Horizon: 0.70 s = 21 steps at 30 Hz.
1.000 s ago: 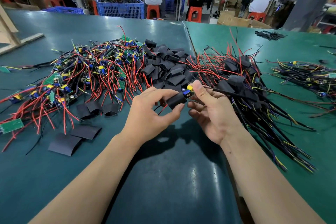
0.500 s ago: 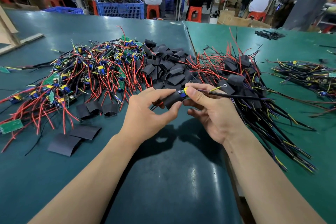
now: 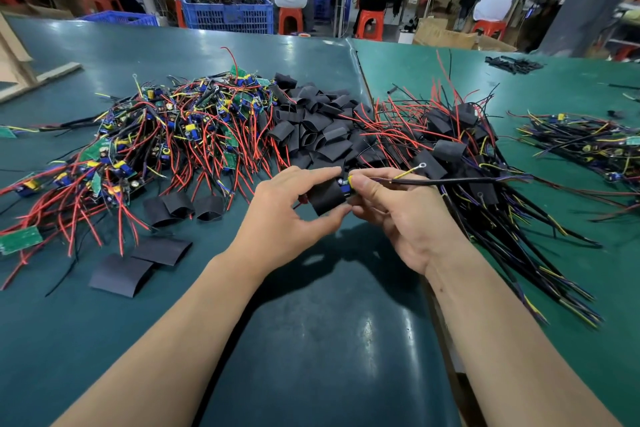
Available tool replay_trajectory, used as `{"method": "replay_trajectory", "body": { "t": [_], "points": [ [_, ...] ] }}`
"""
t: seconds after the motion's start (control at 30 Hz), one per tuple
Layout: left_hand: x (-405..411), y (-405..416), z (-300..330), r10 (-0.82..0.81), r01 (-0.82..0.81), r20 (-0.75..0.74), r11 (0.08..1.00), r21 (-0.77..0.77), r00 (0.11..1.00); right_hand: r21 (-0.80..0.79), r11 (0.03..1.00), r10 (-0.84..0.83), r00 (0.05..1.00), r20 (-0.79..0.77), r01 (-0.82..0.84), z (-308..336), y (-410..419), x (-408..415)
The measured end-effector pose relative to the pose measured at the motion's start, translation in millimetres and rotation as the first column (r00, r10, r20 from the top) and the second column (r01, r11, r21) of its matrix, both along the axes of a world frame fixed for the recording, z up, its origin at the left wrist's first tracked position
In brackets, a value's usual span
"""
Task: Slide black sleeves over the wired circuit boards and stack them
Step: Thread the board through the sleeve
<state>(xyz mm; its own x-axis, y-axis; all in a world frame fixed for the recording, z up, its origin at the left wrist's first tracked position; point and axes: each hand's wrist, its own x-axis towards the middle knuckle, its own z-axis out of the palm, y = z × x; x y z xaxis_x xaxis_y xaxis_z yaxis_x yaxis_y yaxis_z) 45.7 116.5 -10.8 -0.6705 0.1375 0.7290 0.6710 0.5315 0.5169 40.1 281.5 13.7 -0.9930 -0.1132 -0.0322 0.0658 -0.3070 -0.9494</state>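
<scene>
Left hand (image 3: pixel 287 218) pinched the soft, limp black sleeve (image 3: pixel 325 198) above the counter (image 3: pixel 311 340); right hand (image 3: pixel 398 215) pinched the light, probably fragile circuit board (image 3: pixel 345 188) by its exposed end, nearly sheathed.

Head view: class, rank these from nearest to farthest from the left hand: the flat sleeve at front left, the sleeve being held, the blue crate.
1. Held sleeve: pinched by the left hand itself.
2. Flat sleeve: on the table, left of that hand and a little nearer the camera.
3. Blue crate: beyond the table's far edge.
</scene>
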Motion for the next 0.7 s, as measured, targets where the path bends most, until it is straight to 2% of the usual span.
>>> {"method": "replay_trajectory", "body": {
  "t": [0.1, 0.23, 0.37, 0.47, 0.57, 0.7],
  "points": [
    [-1.1, -1.2, -1.6, -0.015, 0.015, -0.004, 0.999, -0.041, 1.0, -0.016, 1.0, -0.017, 0.998, 0.055, 0.018, -0.8, 0.4, -0.4],
    [-1.3, -1.8, -1.6, -0.014, 0.013, -0.027, 0.999, -0.032, 1.0, 0.107, 0.994, -0.003, 1.0, 0.0, 0.003, 0.3, 2.6, 0.0],
    [-2.1, -1.6, -1.6, -0.027, 0.023, -0.057, 0.998, -0.064, 0.998, 0.083, 0.995, 0.051, 0.999, 0.021, -0.052, 0.6, 2.9, 1.5],
    [-2.3, -3.2, -1.3, -0.045, 0.038, -0.059, 0.993, -0.108, 0.997, 0.138, 0.989, 0.064, 0.997, -0.043, -0.057, 0.1, 2.5, 1.9],
    [-2.6, -2.7, -0.8, -0.047, 0.036, -0.078, 0.99, -0.133, 0.996, 0.102, 0.992, 0.074, 0.995, -0.06, -0.068, 0.6, 1.4, 2.4],
    [-1.4, -3.9, 0.0, 0.006, -0.008, -0.036, 0.998, -0.066, 0.999, 0.033, 0.998, 0.055, 0.998, -0.043, -0.054, 0.7, 0.1, 1.5]
  ]
}}
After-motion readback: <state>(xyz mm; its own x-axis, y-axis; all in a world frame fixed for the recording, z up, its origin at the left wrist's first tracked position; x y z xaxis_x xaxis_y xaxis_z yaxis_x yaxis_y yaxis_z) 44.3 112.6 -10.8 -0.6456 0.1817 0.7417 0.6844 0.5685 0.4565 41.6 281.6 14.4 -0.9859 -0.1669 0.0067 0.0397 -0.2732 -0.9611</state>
